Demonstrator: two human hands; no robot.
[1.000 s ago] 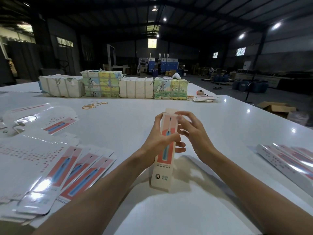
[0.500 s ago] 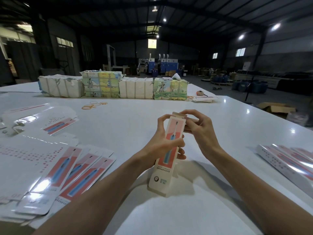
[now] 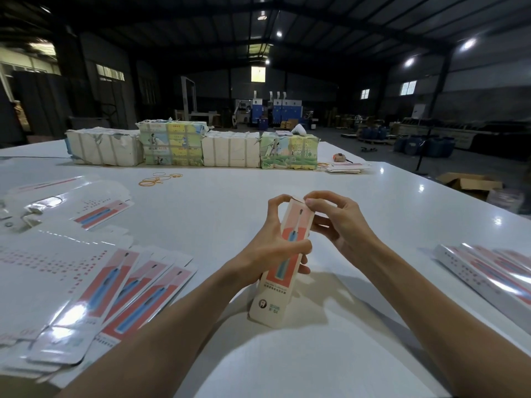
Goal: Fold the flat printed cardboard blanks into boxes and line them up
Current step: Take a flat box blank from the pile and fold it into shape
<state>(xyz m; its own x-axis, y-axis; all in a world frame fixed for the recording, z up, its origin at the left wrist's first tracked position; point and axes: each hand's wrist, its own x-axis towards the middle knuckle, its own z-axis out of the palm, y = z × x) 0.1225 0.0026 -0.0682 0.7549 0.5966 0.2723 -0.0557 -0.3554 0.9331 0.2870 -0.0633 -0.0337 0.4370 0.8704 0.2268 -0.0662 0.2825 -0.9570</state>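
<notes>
Both forearms extended forward, left hand [image 3: 274, 245] curled round the box [image 3: 271, 300], right hand [image 3: 342, 225] pinching its top

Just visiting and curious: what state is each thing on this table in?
Tall pink-and-cream printed cardboard box: folded up, held tilted.
Left hand: grips the box's middle.
Right hand: pinches its top flap.
Flat printed cardboard blanks, left: unfolded, fanned out.
Finished boxes, right: lying side by side.

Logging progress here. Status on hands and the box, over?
Left hand grips box mid-body. Right hand pinches its top flap. Base on table, tilted. Flat blanks lie left, well apart.
</notes>
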